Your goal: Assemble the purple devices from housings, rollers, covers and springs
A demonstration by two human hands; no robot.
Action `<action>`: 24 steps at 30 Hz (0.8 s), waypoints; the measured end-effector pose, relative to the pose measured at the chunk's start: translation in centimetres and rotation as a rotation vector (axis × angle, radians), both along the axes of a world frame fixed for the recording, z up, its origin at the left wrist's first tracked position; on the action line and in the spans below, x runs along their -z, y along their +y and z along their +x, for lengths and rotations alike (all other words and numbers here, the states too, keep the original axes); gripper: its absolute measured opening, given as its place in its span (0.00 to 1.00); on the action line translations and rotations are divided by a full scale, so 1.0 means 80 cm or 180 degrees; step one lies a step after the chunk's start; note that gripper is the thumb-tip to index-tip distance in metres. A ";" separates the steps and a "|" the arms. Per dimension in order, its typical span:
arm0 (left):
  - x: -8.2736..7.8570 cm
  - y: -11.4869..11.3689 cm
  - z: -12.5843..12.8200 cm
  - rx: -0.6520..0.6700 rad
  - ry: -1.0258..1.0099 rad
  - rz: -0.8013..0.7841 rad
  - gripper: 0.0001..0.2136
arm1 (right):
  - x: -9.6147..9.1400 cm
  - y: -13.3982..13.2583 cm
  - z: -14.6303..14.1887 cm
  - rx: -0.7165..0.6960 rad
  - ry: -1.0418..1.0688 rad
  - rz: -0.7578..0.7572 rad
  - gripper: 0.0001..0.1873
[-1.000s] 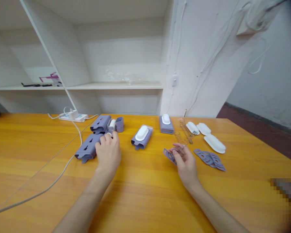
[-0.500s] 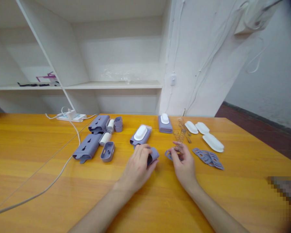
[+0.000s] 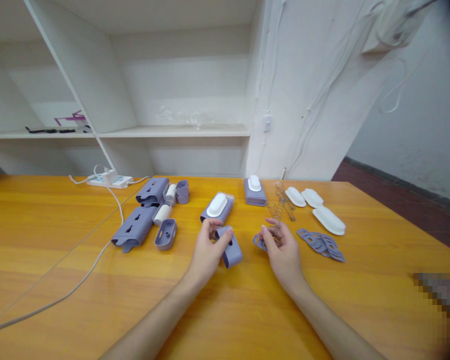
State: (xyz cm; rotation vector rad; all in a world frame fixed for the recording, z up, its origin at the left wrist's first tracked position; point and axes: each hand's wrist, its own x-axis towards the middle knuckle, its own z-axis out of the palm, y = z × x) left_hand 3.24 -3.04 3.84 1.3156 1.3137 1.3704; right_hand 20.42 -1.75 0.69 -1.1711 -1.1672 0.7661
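Note:
My left hand (image 3: 204,252) grips a small grey-purple plastic part (image 3: 232,254), thumb on top and fingers behind; a dark opening shows in its face. To its right, my right hand (image 3: 284,255) pinches a flat grey-purple slotted piece (image 3: 260,242) between thumb and fingers. Thin wire, perhaps a spring, seems to show among those fingers, but it is unclear. Just beyond my left hand lies a purple housing (image 3: 228,210) with a white oval piece (image 3: 217,205) on top. Several similar slotted pieces (image 3: 321,245) overlap to the right of my right hand.
Wire springs (image 3: 281,205) and white oval covers (image 3: 329,221) lie at the back right. Another purple housing (image 3: 255,199) stands behind. Leftward are purple housings (image 3: 135,227), white cylinders (image 3: 162,214) and a purple cup (image 3: 166,235). A white cable (image 3: 86,280) crosses the table from a power strip (image 3: 123,182).
My left hand has turned the purple part, so its long face now shows, and has shifted slightly left. My right hand keeps the slotted piece almost in place.

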 end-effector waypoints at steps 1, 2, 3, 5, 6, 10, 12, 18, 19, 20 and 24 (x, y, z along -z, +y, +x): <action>-0.001 0.001 -0.001 0.0043 -0.0258 -0.0270 0.14 | 0.000 0.000 0.000 -0.0012 -0.0019 -0.0006 0.19; -0.003 0.002 -0.002 0.0105 -0.0439 -0.0512 0.13 | 0.000 0.000 0.000 -0.0024 -0.0045 -0.0013 0.19; -0.004 0.003 -0.003 0.0164 -0.0554 -0.0722 0.13 | 0.000 0.000 0.001 -0.0030 -0.0070 -0.0016 0.19; -0.004 0.004 -0.006 0.0258 -0.0702 -0.1029 0.13 | 0.000 0.001 0.001 -0.0029 -0.0117 -0.0014 0.19; -0.003 0.004 -0.007 0.0306 -0.0778 -0.1124 0.13 | 0.000 0.001 0.001 -0.0017 -0.0131 -0.0010 0.19; 0.004 0.005 -0.007 0.0515 -0.1251 -0.1233 0.15 | -0.001 0.001 0.001 -0.0014 -0.0130 0.0003 0.19; 0.005 0.006 -0.007 0.0668 -0.1484 -0.1273 0.16 | -0.002 -0.001 0.000 -0.0024 -0.0148 0.0025 0.19; 0.000 0.007 -0.009 0.0870 -0.1931 -0.1270 0.14 | 0.000 -0.006 0.001 -0.0082 -0.1115 0.0295 0.17; 0.000 0.007 -0.010 0.0854 -0.1974 -0.1217 0.14 | 0.000 -0.006 0.001 -0.0083 -0.1390 0.0422 0.17; 0.000 0.008 -0.010 0.0835 -0.2006 -0.1147 0.13 | 0.001 -0.007 0.001 -0.0085 -0.1673 0.0569 0.17; -0.002 0.009 -0.011 0.0607 -0.1986 -0.0875 0.13 | 0.000 -0.006 0.002 -0.0074 -0.2717 0.1058 0.15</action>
